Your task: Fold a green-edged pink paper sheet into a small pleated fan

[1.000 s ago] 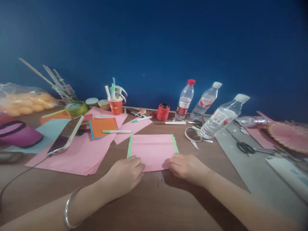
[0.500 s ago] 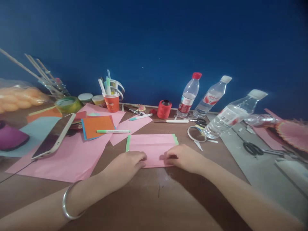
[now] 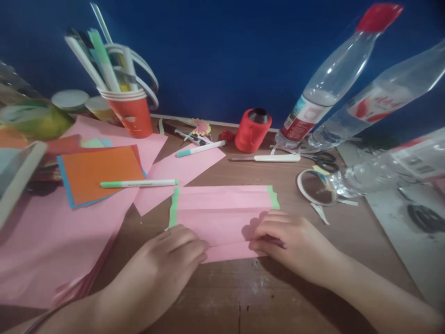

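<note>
Okay, left hand and right hand curl fingers over pink paper; grip unclear. Likely light, crease-prone; hold near edge by fingertips.

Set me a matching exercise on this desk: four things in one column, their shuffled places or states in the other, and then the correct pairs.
Things
1. pink sheet with green side strips
2. red paper cup
3. orange paper
4. red spool

Places or states
A. crossed at one end by a green-and-white marker
B. beside the red-capped bottle
C. touched by the left hand and the right hand
D. holding several pens

Pairs: 1-C, 2-D, 3-A, 4-B
</note>
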Demonstrator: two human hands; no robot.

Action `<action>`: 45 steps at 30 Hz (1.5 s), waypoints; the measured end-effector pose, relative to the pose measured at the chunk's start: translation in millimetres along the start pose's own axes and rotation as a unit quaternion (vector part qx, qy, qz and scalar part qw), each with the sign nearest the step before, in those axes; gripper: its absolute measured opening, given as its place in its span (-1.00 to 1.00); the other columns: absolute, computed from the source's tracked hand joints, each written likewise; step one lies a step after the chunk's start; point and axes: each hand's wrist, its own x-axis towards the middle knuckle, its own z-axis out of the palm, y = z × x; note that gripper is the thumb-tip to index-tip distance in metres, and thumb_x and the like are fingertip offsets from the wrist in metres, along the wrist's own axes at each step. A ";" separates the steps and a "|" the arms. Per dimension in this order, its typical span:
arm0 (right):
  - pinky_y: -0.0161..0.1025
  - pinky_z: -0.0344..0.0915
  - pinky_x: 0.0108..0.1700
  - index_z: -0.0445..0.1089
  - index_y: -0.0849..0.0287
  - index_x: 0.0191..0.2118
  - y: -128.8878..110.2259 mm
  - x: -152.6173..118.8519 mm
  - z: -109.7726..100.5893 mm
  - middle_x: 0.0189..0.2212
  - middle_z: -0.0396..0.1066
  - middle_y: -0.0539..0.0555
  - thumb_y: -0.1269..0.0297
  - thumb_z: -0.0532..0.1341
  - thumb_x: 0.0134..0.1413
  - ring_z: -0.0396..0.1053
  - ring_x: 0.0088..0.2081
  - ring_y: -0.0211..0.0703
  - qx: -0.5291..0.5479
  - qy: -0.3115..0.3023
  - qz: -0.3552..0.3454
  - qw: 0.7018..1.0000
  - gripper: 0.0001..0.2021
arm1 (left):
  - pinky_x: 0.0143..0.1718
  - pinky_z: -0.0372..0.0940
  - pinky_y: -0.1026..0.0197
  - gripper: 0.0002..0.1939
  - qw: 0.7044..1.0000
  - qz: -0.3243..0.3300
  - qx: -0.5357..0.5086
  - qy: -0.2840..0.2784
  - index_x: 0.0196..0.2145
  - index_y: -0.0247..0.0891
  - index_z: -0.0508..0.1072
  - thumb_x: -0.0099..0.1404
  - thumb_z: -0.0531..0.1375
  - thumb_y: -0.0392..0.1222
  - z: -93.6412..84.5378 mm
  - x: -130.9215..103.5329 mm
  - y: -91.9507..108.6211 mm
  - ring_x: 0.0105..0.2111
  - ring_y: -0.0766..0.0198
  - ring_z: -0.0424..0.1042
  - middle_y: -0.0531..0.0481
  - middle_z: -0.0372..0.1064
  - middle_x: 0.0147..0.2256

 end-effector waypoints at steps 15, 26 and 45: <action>-0.32 0.18 -0.40 0.29 0.13 -0.52 1.4 -0.6 0.0 -0.56 0.34 -0.07 0.34 0.18 0.12 0.26 -0.46 -0.28 0.018 0.006 0.008 1.000 -0.81 | -0.28 0.30 0.24 -0.73 0.999 -0.014 -0.047 0.022 -0.32 -0.15 0.44 0.31 -0.01 -0.39 -3.7 2.7 -4.0 -0.34 0.33 0.34 0.08 0.35 -0.40; -0.31 0.21 -0.40 0.35 0.11 -0.47 1.4 0.1 -1.5 -0.53 0.37 -0.05 0.28 0.18 0.14 0.29 -0.45 -0.26 0.016 0.000 0.003 1.000 -0.83 | -0.22 0.32 0.15 -0.69 0.998 0.028 0.035 -0.051 -0.28 -0.11 0.48 0.24 -0.01 -0.37 -6.3 -2.3 -6.4 -0.32 0.22 0.31 0.02 0.32 -0.39; -0.32 0.15 -0.33 0.41 0.09 -0.31 1.0 -2.0 -0.2 -0.43 0.33 -0.02 0.34 0.12 0.19 0.25 -0.39 -0.27 -0.024 -0.022 -0.029 0.999 -0.88 | -0.34 0.28 0.12 -0.59 0.970 0.113 0.206 -0.056 -0.35 -0.22 0.43 0.03 -0.11 -0.52 -4.1 0.2 -3.8 -0.36 0.19 0.25 -0.03 0.27 -0.38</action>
